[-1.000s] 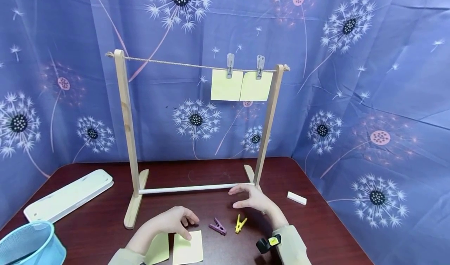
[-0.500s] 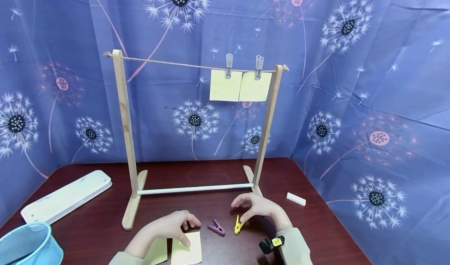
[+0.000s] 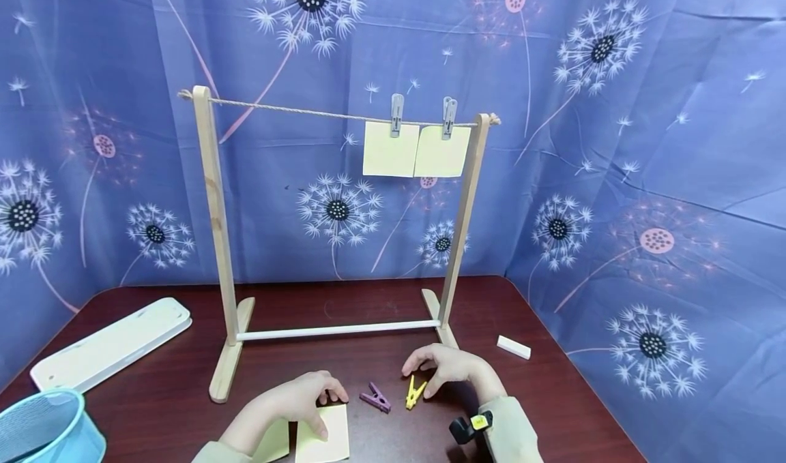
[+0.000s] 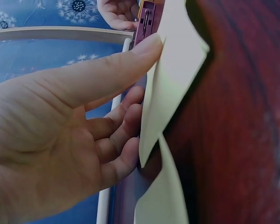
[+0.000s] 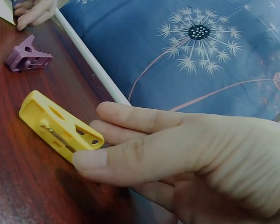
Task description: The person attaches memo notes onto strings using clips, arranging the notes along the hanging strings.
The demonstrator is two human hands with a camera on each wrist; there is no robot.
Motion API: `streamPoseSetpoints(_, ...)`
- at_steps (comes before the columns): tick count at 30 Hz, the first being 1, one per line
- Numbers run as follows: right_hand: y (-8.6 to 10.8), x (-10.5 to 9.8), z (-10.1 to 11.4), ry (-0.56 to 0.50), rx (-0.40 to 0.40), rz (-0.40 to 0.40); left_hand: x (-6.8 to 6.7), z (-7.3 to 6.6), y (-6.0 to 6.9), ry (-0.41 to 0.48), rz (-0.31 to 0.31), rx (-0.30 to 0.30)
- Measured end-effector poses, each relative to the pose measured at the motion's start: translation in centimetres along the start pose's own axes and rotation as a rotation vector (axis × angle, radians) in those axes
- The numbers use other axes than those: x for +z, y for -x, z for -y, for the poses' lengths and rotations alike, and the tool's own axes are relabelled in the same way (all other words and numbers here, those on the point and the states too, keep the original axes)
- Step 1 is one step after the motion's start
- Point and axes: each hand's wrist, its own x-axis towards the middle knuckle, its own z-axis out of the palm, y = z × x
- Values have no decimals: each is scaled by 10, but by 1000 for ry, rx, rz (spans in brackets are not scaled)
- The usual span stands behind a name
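My left hand rests its thumb on a pale yellow note, the other fingers bent at its far edge; a second note lies partly beneath this hand. In the left wrist view the note bows slightly beside the thumb. My right hand is around the handle end of a yellow clothespin. Its thumb overlaps one handle in the right wrist view, where the clothespin lies on the table with fingers spread behind. Between the hands lies a purple clothespin.
Behind the hands stands a wooden frame with a white crossbar. Two notes hang from its rope by grey clips. A white case and blue mesh basket are left, a white block right.
My right hand has come down and toward me, from above the yellow clothespin to around its handles. My left hand has moved only slightly, its thumb still on the note.
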Motion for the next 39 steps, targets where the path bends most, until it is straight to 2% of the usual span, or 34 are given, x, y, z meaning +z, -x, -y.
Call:
streamPoseSetpoints(3,-1,1,-1,1,13,-10,0,1,0,7,-5,-12)
streamPoseSetpoints(6,-2,1,-3,8,19,-18,0,1,0,1,-11,8)
streamPoseSetpoints(12,-5,2,-3,26,22,-49,-1,1,0,51,-17,-3)
streamPoseSetpoints(18,-9,7,-3,68,30,-160,-1,1,-2,118,-15,-33)
streamPoseSetpoints(27,-14,14,-2,65,3,-286,0,0,-2,159,-16,-28)
streamPoseSetpoints(32,-14,17,-1,86,27,-298,1,0,-2,141,-22,-19)
streamPoseSetpoints(39,-11,13,-2,80,55,-274,1,-1,-1,116,-35,-25)
